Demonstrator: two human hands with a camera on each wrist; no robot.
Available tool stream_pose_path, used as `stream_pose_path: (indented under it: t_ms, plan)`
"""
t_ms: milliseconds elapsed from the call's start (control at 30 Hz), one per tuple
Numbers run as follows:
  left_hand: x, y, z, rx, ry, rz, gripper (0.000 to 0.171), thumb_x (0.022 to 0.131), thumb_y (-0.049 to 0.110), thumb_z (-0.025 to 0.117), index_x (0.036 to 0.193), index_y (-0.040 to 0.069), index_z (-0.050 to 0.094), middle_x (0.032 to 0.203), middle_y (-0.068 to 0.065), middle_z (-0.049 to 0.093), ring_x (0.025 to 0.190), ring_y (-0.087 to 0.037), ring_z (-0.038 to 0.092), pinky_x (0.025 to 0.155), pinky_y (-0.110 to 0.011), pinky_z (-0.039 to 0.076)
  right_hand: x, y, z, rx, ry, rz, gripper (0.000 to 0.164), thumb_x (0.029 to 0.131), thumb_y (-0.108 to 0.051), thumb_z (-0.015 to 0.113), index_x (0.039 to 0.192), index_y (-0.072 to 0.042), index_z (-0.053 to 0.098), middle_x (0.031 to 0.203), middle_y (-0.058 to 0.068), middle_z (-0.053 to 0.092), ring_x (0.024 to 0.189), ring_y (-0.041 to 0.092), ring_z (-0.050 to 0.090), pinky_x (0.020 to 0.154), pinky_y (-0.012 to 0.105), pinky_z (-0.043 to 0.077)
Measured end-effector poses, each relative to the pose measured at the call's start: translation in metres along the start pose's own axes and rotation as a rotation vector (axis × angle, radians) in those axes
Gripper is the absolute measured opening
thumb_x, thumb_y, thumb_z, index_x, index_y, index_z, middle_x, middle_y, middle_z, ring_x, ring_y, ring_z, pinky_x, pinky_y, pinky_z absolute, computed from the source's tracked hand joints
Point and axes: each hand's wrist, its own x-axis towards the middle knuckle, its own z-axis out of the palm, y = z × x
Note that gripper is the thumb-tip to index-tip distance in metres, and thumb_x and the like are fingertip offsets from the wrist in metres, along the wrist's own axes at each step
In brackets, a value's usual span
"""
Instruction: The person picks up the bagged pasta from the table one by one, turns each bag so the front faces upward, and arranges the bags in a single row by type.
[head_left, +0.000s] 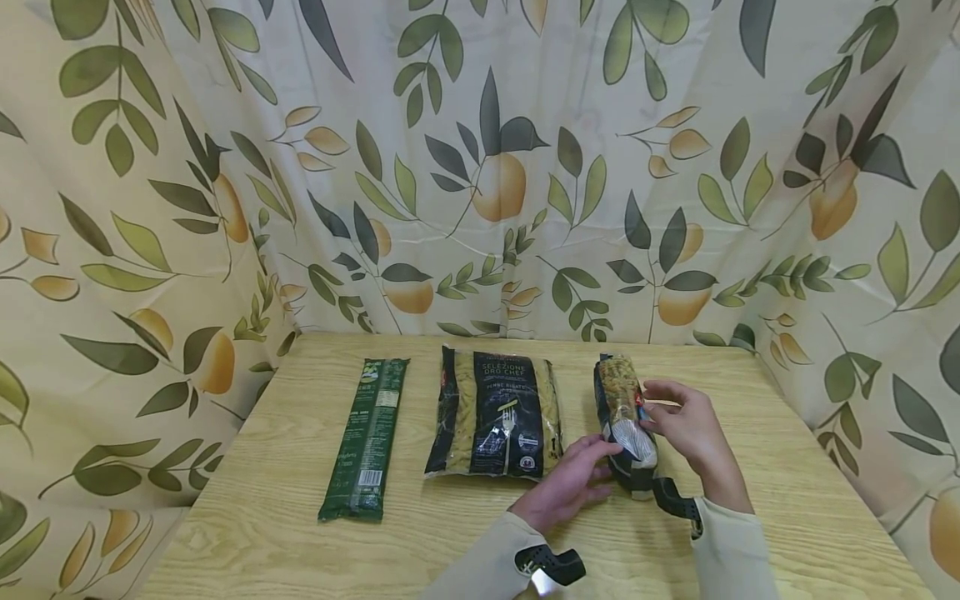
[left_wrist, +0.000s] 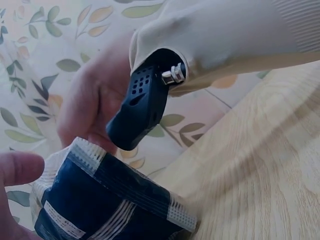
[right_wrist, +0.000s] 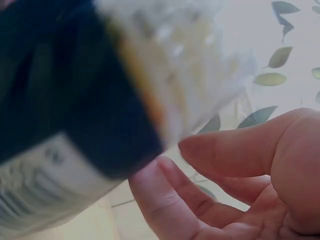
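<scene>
A narrow pasta bag [head_left: 621, 421], dark blue with clear parts, stands on its narrow side at the right of the table. Along its near left side lies my left hand [head_left: 562, 487], fingers extended and thumb at the bag. My right hand [head_left: 693, 425] touches the bag's right side with loosely bent fingers. In the right wrist view, a fingertip [right_wrist: 150, 175] meets the bag's lower edge beside a barcode label, the thumb a little apart from it. The left wrist view has the left thumb [left_wrist: 20, 168] beside the bag's end [left_wrist: 110, 200]; the other left fingers are hidden there.
A wide dark pasta bag [head_left: 498, 417] marked penne rigate lies flat left of the hands. Farther left is a long green packet [head_left: 365, 442]. A leaf-and-fruit patterned curtain [head_left: 480, 250] borders the wooden table [head_left: 262, 467] at the back and sides.
</scene>
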Motion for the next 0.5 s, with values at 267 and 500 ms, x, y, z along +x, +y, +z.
stream_pose_path:
  t_ms: [267,500]
  plan:
    - [-0.001,0.001,-0.002,0.005,-0.011,0.003,0.066,0.097,0.029,0.063,0.151,-0.001,0.038,0.143,-0.018,0.057,0.137,-0.048,0.051,0.116,-0.070,0.036,0.004,0.010,-0.004,-0.033,0.005,0.034,0.051,0.103,-0.005,0.056,0.149,0.013,0.042,0.141,0.037,0.048,0.110,0.020,0.068,0.081,0.028,0.063]
    - [-0.001,0.001,-0.003,0.019,-0.021,0.005,0.066,0.098,0.029,0.063,0.151,0.000,0.037,0.144,-0.018,0.054,0.139,-0.051,0.048,0.115,-0.070,0.036,0.007,0.021,-0.009,-0.027,-0.026,0.077,0.059,0.104,-0.014,0.059,0.151,0.014,0.037,0.149,0.040,0.040,0.132,0.048,0.056,0.088,0.032,0.063]
